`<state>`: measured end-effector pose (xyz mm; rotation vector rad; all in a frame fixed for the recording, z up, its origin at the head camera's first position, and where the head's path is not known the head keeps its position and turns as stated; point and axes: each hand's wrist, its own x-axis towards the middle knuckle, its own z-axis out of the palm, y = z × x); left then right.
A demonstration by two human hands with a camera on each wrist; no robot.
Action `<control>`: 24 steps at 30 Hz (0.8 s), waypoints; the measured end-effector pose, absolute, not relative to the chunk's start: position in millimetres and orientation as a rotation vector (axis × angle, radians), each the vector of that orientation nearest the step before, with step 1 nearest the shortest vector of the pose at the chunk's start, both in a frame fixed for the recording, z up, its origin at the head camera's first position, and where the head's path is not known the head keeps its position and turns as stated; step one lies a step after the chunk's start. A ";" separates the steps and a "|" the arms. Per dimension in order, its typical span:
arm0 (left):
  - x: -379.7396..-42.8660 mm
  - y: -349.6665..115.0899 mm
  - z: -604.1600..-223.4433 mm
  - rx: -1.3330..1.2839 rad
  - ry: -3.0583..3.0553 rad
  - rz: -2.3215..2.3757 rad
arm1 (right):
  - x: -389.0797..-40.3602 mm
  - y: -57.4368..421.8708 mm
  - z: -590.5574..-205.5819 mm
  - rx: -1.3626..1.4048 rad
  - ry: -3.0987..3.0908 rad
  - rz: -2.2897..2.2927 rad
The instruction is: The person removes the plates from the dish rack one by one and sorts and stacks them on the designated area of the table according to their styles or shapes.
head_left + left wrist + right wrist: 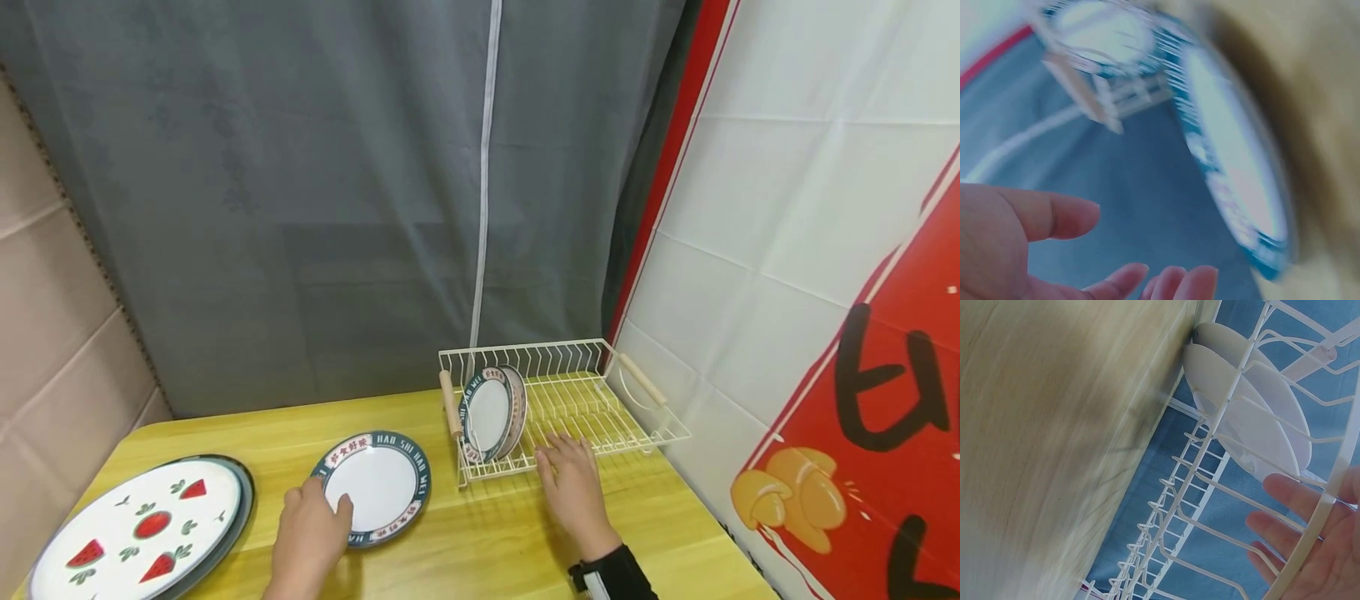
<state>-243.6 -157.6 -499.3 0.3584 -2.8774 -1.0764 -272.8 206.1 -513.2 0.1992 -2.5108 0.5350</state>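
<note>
A round plate (pixel 372 488) with a white centre and a dark teal lettered rim lies on the wooden table. Beside its left edge is my left hand (pixel 309 533), thumb and fingers spread apart; the left wrist view shows nothing between them. Farther right stands a cream wire dish rack (pixel 592 408). Two plates (pixel 491 414) stand on edge at its left end, the front one with the same teal rim. My right hand (pixel 573 492) reaches to the rack's front rail, and in the right wrist view its fingers (pixel 1282 534) extend loosely behind the wires, holding nothing.
On the left of the table (pixel 292 425), a large oval plate with watermelon prints (pixel 142 542) lies on top of a grey-rimmed plate (pixel 243 508). A grey curtain (pixel 337 208) hangs behind the table. A white and red printed sheet (pixel 750 333) borders the right side.
</note>
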 end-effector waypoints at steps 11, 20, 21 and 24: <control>-233.8 -65.5 -482.8 -0.154 -2.609 -0.956 | -273.7 205.8 -509.1 0.199 -2.499 0.529; -251.2 -17.6 -514.6 -0.717 -2.514 -0.614 | -272.9 203.0 -510.4 0.196 -2.513 0.525; -253.6 -16.1 -516.7 -0.753 -2.510 -0.590 | -272.3 202.8 -510.5 0.197 -2.508 0.521; -260.2 -13.8 -521.3 -0.840 -2.493 -0.511 | -272.3 204.5 -513.8 0.209 -2.475 0.518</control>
